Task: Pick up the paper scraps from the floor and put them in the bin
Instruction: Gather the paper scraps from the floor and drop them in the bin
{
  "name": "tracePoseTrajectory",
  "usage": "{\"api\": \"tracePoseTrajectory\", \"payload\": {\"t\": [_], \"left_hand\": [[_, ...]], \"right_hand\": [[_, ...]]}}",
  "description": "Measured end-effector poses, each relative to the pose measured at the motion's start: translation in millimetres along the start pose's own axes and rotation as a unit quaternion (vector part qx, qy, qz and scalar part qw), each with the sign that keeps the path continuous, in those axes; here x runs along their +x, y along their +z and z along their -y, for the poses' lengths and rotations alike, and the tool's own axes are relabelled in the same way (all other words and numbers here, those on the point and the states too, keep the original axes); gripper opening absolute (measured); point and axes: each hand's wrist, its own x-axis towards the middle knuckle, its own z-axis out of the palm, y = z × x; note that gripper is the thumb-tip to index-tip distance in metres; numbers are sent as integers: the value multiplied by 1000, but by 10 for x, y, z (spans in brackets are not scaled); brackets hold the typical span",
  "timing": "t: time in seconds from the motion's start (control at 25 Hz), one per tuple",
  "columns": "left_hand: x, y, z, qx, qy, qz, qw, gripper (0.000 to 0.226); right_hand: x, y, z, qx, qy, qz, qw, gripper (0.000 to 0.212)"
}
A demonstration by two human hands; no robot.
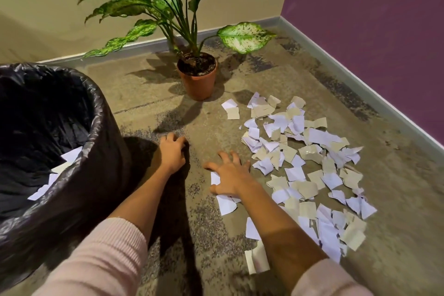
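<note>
Right hand (230,175) mid-frame, fingers splayed wide, pressing on white paper scraps (225,205). Left hand (171,154) fingers curled against the floor (216,127), can't tell if holding anything.

Right hand (229,176) on paper scraps (295,173), bin (105,156) nearby

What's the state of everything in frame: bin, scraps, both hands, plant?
bin, upright, open, lined with a black bag
binned scraps, a few lying inside the bin
loose scraps, scattered on the floor, not yet picked up
left hand, fingers curled, resting on the floor beside the bin; contents hidden
right hand, fingers spread, pressing on loose scraps
potted plant, upright, beyond the loose scraps
</note>
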Motion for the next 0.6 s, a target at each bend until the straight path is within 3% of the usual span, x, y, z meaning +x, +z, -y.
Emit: {"api": "tracePoseTrajectory", "payload": {"t": [0.2,0.4,0.6], "left_hand": [[-346,107,-109,-50,29,-33,998,28],[-954,264,-446,-45,124,0,991,27],[-1331,398,-777,-65,162,54,983,34]], "right_hand": [[-211,-5,-46,-24,-7,-5,1000,57],[-577,148,-154,-38,0,6,999,57],[-1007,253,-319,-57,22,8,998,59]]}}
